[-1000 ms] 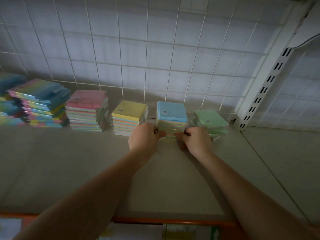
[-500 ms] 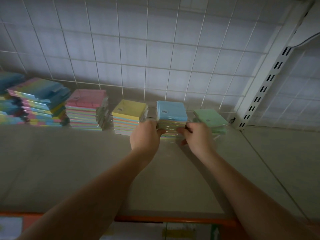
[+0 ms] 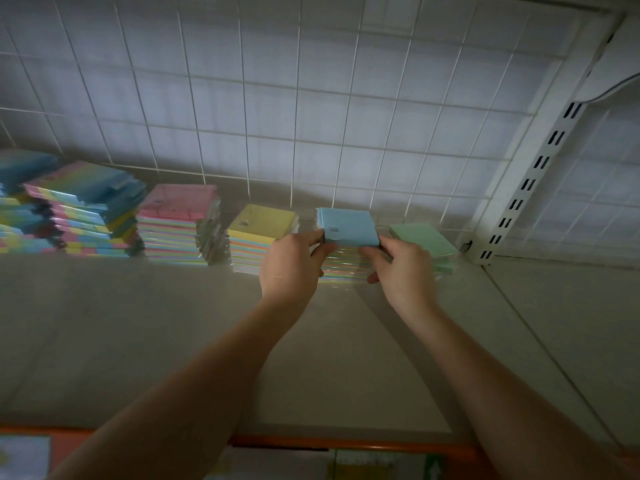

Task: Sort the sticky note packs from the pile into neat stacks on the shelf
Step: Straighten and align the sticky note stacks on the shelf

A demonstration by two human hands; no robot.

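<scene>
Two hands: both are on the blue-topped pack (image 3: 348, 226), which lies on top of the fourth stack (image 3: 343, 268) on the shelf (image 3: 138, 323).
Left hand (image 3: 290, 268): fingers curled at the pack's left front corner, thumb along the front edge, pinching it.
Right hand (image 3: 403, 271): fingers curled at the pack's right front corner, pinching likewise.
Where the pack lies: between the two hands, slightly beyond them, level, with its far edge toward the wire grid back (image 3: 311, 116).
Neighbours: the yellow-topped stack (image 3: 258, 237) just to the left, the low green stack (image 3: 427, 242) just to the right, the pink-topped stack (image 3: 176, 223) further left.
Handling, as I judge it: light, a firm paper block, but wrapped in clear film that looks slippery, so packs may slide off one another.
Where to hold: opposite side edges or front corners, as now, not the top face alone.
Risk: a nudge could skew the packs beneath; whether the edges are square underneath is hidden by the hands.
</scene>
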